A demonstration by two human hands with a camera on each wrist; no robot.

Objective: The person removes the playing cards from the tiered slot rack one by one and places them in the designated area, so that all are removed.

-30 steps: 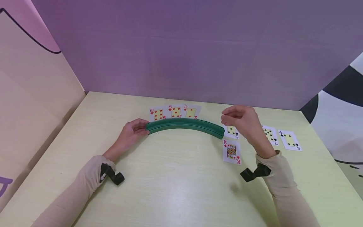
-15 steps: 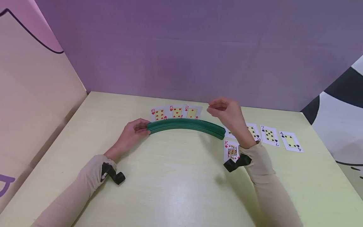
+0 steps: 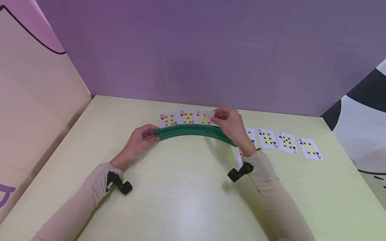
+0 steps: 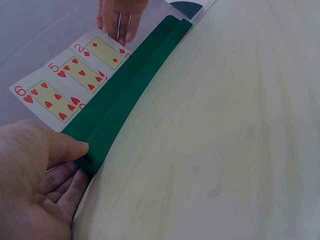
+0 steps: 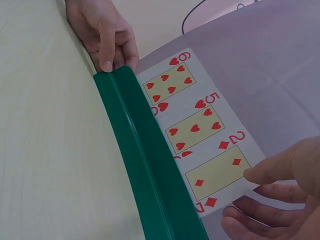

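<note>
Bordering open bench (image 3: 178,187), lower centre, our left hand (image 3: 139,140) grips the green rack (image 3: 190,130); our right hand (image 3: 231,125), newly lowered, pinches the two of diamonds (image 5: 217,175).

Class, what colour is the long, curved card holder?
The curved card holder is green, clearest in the left wrist view.

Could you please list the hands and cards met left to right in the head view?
Left hand, red six, red five, red two, right hand, blurry black card, black seven, black four; omitting cards the right arm overlaps.
</note>
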